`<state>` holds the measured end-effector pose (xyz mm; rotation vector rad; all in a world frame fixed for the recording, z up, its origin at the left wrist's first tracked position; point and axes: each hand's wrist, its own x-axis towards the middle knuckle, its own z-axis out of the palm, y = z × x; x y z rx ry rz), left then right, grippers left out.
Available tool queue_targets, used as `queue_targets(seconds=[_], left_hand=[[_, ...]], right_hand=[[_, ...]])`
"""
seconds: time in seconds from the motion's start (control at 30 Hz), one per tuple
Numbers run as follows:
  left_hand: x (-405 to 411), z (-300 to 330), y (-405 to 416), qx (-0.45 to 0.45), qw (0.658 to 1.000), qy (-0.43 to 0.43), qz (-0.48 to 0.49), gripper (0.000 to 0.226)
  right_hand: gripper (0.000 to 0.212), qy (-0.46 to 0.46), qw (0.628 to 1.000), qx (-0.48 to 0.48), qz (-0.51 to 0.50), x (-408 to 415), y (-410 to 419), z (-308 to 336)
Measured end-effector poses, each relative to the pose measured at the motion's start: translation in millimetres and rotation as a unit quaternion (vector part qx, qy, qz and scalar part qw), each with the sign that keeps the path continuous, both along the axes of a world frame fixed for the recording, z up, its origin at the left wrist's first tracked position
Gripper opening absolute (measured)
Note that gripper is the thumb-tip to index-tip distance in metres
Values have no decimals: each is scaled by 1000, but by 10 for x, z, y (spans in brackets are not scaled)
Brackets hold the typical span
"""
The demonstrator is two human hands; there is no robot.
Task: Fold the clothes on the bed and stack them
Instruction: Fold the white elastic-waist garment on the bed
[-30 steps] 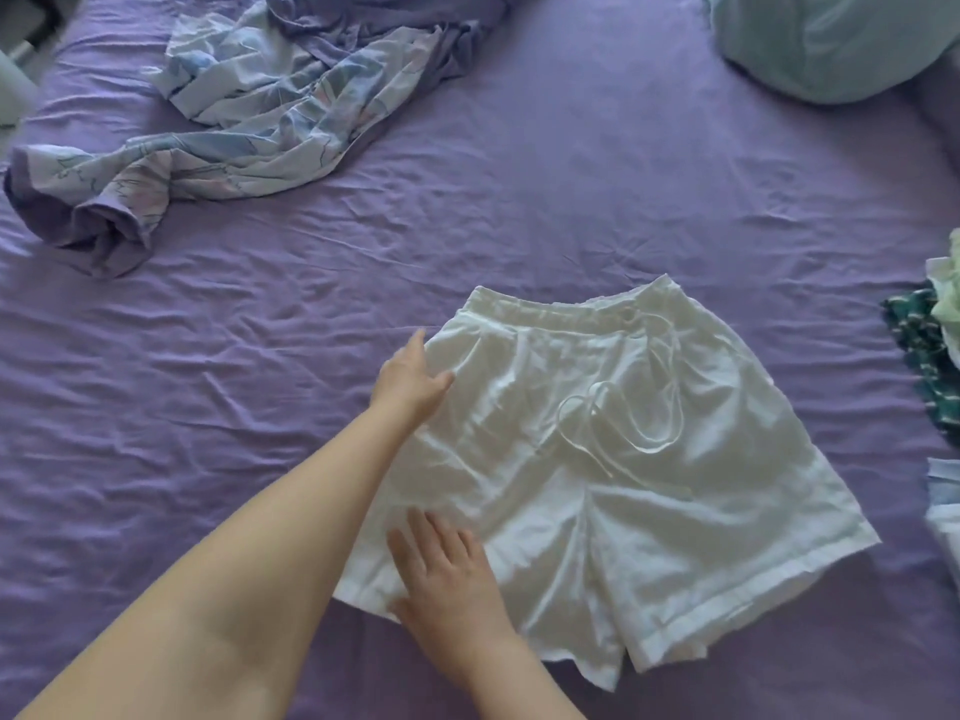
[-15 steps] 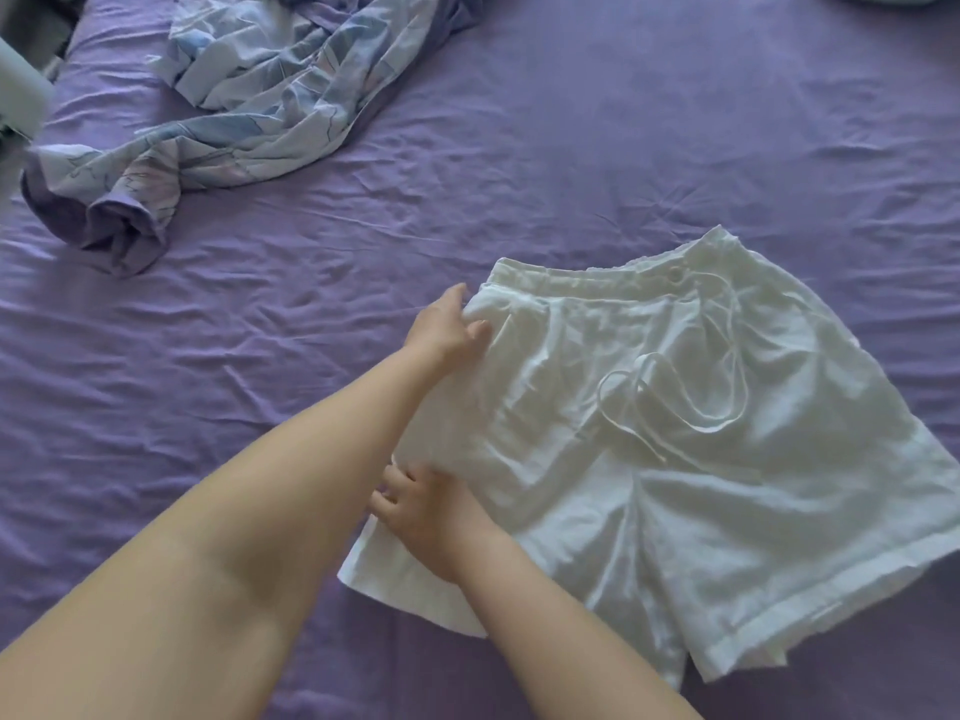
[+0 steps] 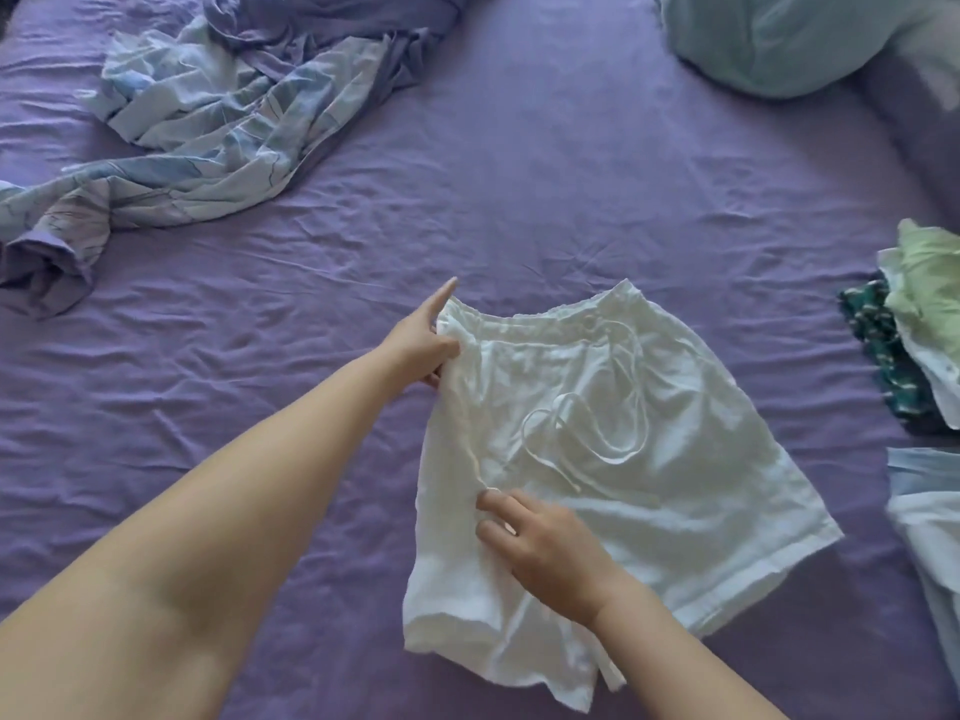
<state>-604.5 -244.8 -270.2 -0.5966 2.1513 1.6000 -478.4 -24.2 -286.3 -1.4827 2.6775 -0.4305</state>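
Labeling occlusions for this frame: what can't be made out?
- Head view: the shorts' left hem, under the right hand.
- Left hand's grip at the waistband corner: fingertips tucked behind the fabric.
- Stack at right: cut off by the frame edge and blurred.
- Pillow: cropped by the top edge.

A bed covered by a wrinkled purple sheet (image 3: 571, 189) carries everything. White drawstring shorts (image 3: 675, 459) lie near the middle. At far left sprawls a crumpled floral blue-and-purple garment (image 3: 208, 127). A pale teal pillow (image 3: 789, 39) sits at the top right. Along the right edge — 2 heaps: green and patterned clothes (image 3: 914, 324), and below them light blue fabric (image 3: 930, 511).
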Motion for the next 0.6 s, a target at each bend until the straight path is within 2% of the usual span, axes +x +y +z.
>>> queue_targets(seconds=[0.1,0.17,0.23,0.27,0.33,0.37,0.43,0.53,0.6], left_hand=[[-133,92,219,-18,1000,7,-23,54],[-233,162,387,-41,998,13,-42,38],[-322,213,559,-125,985,30,-111,29],[-366,237,641,-211,962,40,-169,28],[-424,276,842,-406,868,66,-277,31],[-448,281,957,-466,825,84,-308,35],[-495,283,1210,-524,775,123,-332,38],[-591,269,1570,-583,715,170,-347,27],[-676,216,1739,-593,697,164,-367,29]], right_hand=[[16,6,999,20,-25,-148,412,74],[26,-2,998,42,-39,-220,690,110],[32,-7,996,64,-62,-290,955,154],[34,-20,994,72,-78,-327,1087,169],[35,-44,988,91,-115,-398,1339,193],[33,-52,984,105,-135,-430,1453,187],[23,-106,972,116,-173,-461,1651,112],[18,-172,946,54,-269,-443,1774,13],[15,-188,932,39,-307,-414,1804,-52]])
